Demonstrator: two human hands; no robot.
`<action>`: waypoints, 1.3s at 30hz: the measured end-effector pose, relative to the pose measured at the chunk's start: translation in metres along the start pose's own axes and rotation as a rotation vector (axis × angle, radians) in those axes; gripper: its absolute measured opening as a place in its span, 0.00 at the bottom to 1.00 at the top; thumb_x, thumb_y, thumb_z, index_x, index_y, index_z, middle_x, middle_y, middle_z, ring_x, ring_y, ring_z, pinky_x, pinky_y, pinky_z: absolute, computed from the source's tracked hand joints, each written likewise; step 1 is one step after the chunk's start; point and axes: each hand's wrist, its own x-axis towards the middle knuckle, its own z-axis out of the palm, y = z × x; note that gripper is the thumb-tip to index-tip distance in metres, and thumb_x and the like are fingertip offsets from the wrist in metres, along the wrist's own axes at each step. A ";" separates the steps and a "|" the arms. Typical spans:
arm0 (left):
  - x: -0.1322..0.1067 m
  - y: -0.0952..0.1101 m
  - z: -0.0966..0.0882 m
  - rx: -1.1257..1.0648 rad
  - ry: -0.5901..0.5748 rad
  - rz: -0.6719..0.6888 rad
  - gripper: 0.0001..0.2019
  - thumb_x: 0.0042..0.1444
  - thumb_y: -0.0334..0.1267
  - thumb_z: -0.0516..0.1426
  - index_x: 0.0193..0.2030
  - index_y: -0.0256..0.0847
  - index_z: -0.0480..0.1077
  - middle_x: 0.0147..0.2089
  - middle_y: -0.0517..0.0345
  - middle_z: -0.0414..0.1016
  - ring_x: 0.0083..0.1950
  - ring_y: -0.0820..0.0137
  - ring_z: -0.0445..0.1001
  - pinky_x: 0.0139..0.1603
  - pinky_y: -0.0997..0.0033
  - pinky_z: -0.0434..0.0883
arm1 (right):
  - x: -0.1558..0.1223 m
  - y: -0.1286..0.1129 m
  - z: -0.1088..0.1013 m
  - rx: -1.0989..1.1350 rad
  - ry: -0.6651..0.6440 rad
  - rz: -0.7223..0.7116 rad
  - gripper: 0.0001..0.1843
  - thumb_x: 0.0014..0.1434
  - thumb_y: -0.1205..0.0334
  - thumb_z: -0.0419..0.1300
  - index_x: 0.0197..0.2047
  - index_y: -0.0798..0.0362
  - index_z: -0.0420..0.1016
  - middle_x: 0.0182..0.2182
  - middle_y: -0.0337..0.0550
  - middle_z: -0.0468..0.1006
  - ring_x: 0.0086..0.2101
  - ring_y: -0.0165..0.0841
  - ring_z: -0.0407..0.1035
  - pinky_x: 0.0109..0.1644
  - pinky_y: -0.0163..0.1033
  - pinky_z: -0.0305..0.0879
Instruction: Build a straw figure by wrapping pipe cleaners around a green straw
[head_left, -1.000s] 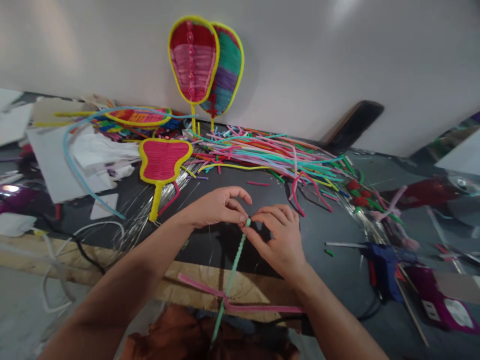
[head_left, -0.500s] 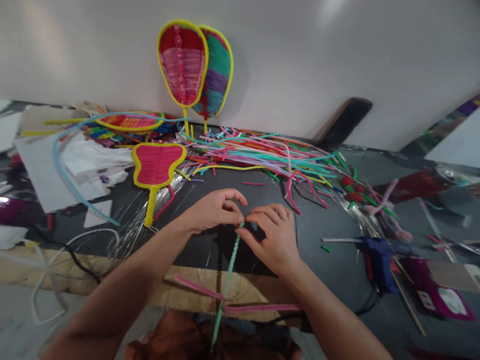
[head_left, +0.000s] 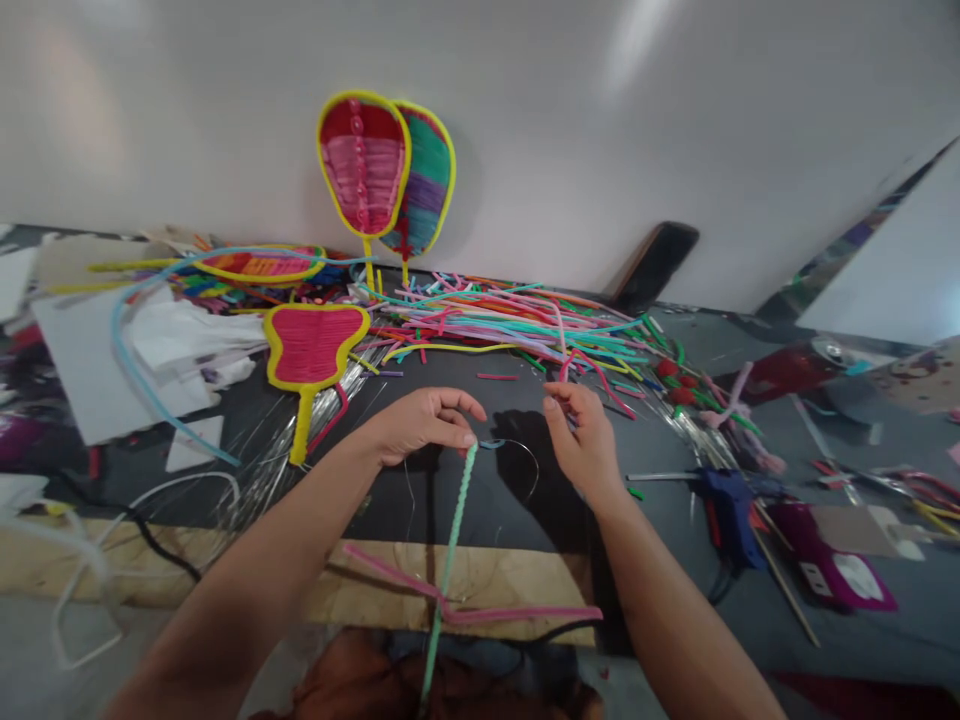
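Over the dark table (head_left: 442,370), your left hand (head_left: 429,425) pinches the top of a twisted green pipe cleaner (head_left: 457,520) running down toward you; your right hand (head_left: 586,440) is apart, its grip unclear. The pipe cleaner should be light, soft and bendy, best held near its tip.

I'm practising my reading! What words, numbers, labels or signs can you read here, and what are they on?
No words, numbers or signs can be read.
Red can: any print is too blurred to read.
Purple object with white patches: any marks are too small and blurred to read.
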 end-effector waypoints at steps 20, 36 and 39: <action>0.006 -0.010 -0.007 -0.206 -0.025 -0.028 0.16 0.35 0.31 0.67 0.34 0.35 0.72 0.22 0.62 0.75 0.23 0.77 0.71 0.29 0.77 0.68 | 0.109 0.013 0.042 -0.669 -0.383 0.012 0.34 0.59 0.50 0.55 0.64 0.55 0.53 0.54 0.59 0.68 0.53 0.53 0.59 0.51 0.58 0.57; 0.011 -0.015 -0.013 -0.192 -0.054 -0.056 0.14 0.37 0.31 0.66 0.34 0.35 0.72 0.24 0.60 0.76 0.24 0.77 0.72 0.30 0.78 0.67 | 0.058 0.027 0.039 -0.650 -0.449 -0.312 0.19 0.64 0.64 0.47 0.55 0.47 0.70 0.49 0.46 0.73 0.47 0.39 0.62 0.50 0.42 0.60; 0.010 -0.014 -0.012 -0.193 -0.041 -0.063 0.14 0.36 0.32 0.67 0.33 0.35 0.72 0.24 0.60 0.76 0.24 0.77 0.72 0.29 0.78 0.66 | 0.060 0.030 0.040 -0.645 -0.447 -0.350 0.18 0.63 0.66 0.48 0.52 0.48 0.73 0.46 0.45 0.75 0.43 0.37 0.64 0.50 0.40 0.60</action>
